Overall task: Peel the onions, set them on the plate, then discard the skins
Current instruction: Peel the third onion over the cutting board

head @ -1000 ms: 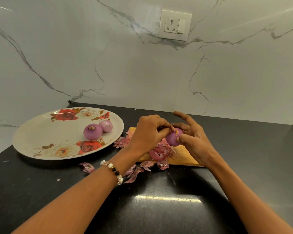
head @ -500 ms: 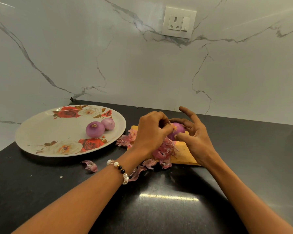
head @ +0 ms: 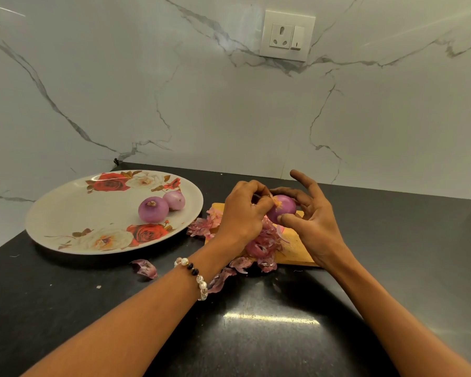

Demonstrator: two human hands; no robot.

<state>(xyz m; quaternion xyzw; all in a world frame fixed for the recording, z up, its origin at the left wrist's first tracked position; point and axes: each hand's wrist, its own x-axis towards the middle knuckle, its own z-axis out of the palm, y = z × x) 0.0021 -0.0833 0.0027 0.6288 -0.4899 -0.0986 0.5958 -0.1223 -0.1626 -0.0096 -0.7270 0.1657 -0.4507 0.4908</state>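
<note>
My right hand [head: 314,221] holds a purple onion [head: 284,208] between thumb and fingers above a wooden cutting board [head: 294,247]. My left hand [head: 242,210] pinches a bit of orange-pink skin [head: 276,202] at the onion's top. Two peeled onions, a larger one [head: 152,209] and a smaller one [head: 174,200], lie on the rose-patterned white plate [head: 74,213] to the left. A heap of purple skins [head: 263,244] covers the board under my hands.
Loose skins lie on the black counter: one piece [head: 145,268] in front of the plate, others [head: 201,227] beside the board's left end. A marble wall with a socket [head: 287,35] stands close behind. The counter's left edge runs past the plate.
Both hands lifted the onion slightly and moved it away from me. My left hand's fingers shifted to its top and now pull at a bit of skin.
</note>
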